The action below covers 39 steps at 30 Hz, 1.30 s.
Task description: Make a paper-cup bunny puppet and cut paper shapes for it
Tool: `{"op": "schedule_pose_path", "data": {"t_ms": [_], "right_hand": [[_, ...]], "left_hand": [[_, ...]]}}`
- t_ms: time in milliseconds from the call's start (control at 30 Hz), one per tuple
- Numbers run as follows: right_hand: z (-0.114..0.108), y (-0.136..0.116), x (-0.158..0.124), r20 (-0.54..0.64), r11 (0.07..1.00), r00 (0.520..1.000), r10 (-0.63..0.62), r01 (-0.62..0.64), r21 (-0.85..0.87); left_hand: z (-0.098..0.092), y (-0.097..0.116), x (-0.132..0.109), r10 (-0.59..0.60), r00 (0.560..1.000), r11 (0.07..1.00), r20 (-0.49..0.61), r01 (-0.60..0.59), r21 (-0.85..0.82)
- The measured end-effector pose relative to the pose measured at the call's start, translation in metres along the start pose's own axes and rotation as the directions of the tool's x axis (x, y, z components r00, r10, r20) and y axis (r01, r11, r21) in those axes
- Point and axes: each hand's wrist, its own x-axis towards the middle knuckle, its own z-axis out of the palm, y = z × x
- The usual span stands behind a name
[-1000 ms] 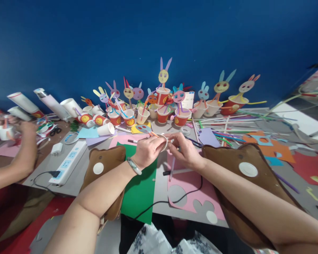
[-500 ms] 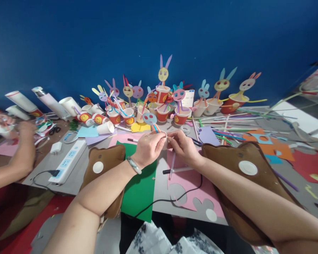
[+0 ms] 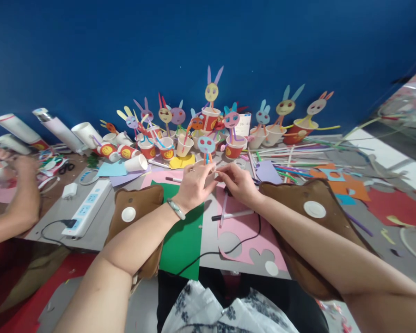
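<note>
My left hand (image 3: 196, 187) is closed around a small pale paper cup (image 3: 201, 163), largely hidden behind the fingers. A light blue round paper face (image 3: 206, 145) with pink eyes rises from the cup on orange and blue pipe-cleaner legs. Fingertips of my right hand (image 3: 238, 184) are pinched together against the cup's right side; whatever lies between them is too small to make out. Below the hands, a black-capped white marker (image 3: 234, 215) lies across pink paper (image 3: 242, 238) with round cut-outs, beside a green sheet (image 3: 182, 231).
Cups with rabbit-faced figures (image 3: 211, 92) line the blue wall. Brown cushions (image 3: 138, 203) lie under both forearms. A power strip (image 3: 87, 209) sits left, loose pipe cleaners (image 3: 294, 157) and orange paper scraps (image 3: 345, 185) right. A black cable (image 3: 211, 253) crosses the front. Another person's arm (image 3: 24, 199) is at far left.
The blue face has turned more upright and shifted right, above my hands. Both hands have tilted round the cup, with fingertips meeting closer together. The whole view has shifted slightly.
</note>
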Motion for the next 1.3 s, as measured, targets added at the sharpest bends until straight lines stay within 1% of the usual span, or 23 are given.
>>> {"op": "schedule_pose_path", "data": {"t_ms": [67,133,167,233,300,367,500,567,633,733,767,800,833,867,933,1033,1100,1167,1300], "right_hand": [[-0.001,0.006,0.006,-0.016,1.000,1.000,0.018,-0.018,0.016],[-0.001,0.013,0.012,-0.034,0.998,0.998,0.044,-0.043,0.038],[-0.001,0.017,0.015,-0.042,0.997,0.997,0.058,-0.056,0.047],[-0.001,0.023,0.022,-0.057,0.996,0.996,0.073,-0.070,0.051],[-0.002,0.028,0.029,-0.067,0.997,0.995,0.069,-0.066,0.042],[-0.003,0.032,0.036,-0.072,0.998,0.996,0.053,-0.050,0.037],[-0.004,0.039,0.048,-0.088,0.997,0.996,0.034,-0.027,0.077],[-0.004,0.040,0.050,-0.099,0.994,0.995,0.020,-0.009,0.113],[-0.003,0.039,0.050,-0.102,0.989,0.995,0.002,0.013,0.148],[-0.003,0.038,0.047,-0.090,0.981,0.996,-0.014,0.031,0.189],[-0.003,0.038,0.046,-0.086,0.979,0.996,-0.016,0.033,0.202],[-0.003,0.037,0.045,-0.085,0.977,0.996,-0.015,0.033,0.211],[-0.004,0.037,0.045,-0.088,0.976,0.996,-0.014,0.033,0.217],[-0.004,0.037,0.045,-0.095,0.975,0.995,-0.011,0.032,0.218],[-0.006,0.037,0.044,-0.120,0.979,0.993,-0.008,0.032,0.202],[-0.008,0.033,0.043,-0.146,0.986,0.989,-0.017,0.040,0.160],[-0.007,0.028,0.039,-0.146,0.988,0.989,-0.038,0.059,0.140],[-0.004,0.022,0.034,-0.135,0.988,0.988,-0.069,0.087,0.126],[-0.001,0.010,0.024,-0.120,0.989,0.985,-0.128,0.136,0.065]], "left_hand": [[0.001,-0.003,0.001,-0.066,0.992,0.996,-0.110,0.058,-0.069],[0.003,-0.011,0.003,-0.164,0.959,0.979,-0.230,0.130,-0.156],[0.006,-0.016,0.003,-0.216,0.940,0.965,-0.265,0.164,-0.204],[0.012,-0.028,0.003,-0.344,0.899,0.917,-0.272,0.259,-0.304],[0.020,-0.039,0.003,-0.460,0.864,0.845,-0.204,0.356,-0.398],[0.026,-0.047,0.002,-0.533,0.837,0.771,-0.124,0.419,-0.480],[0.034,-0.051,0.002,-0.539,0.840,0.620,0.063,0.446,-0.646],[0.036,-0.049,0.003,-0.538,0.832,0.538,0.137,0.464,-0.704],[0.035,-0.046,0.005,-0.562,0.808,0.462,0.178,0.485,-0.743],[0.031,-0.043,0.009,-0.633,0.743,0.337,0.218,0.518,-0.786],[0.029,-0.042,0.010,-0.650,0.724,0.298,0.231,0.522,-0.799],[0.026,-0.041,0.012,-0.656,0.715,0.268,0.240,0.519,-0.812],[0.024,-0.040,0.013,-0.653,0.717,0.252,0.242,0.508,-0.824],[0.021,-0.039,0.014,-0.643,0.728,0.249,0.236,0.491,-0.835],[0.017,-0.036,0.015,-0.605,0.767,0.274,0.213,0.451,-0.849],[0.015,-0.033,0.014,-0.509,0.839,0.333,0.194,0.400,-0.854],[0.015,-0.031,0.013,-0.451,0.872,0.380,0.191,0.381,-0.843],[0.017,-0.029,0.012,-0.430,0.888,0.436,0.162,0.361,-0.824],[0.015,-0.024,0.011,-0.413,0.909,0.550,0.066,0.306,-0.777]]}}
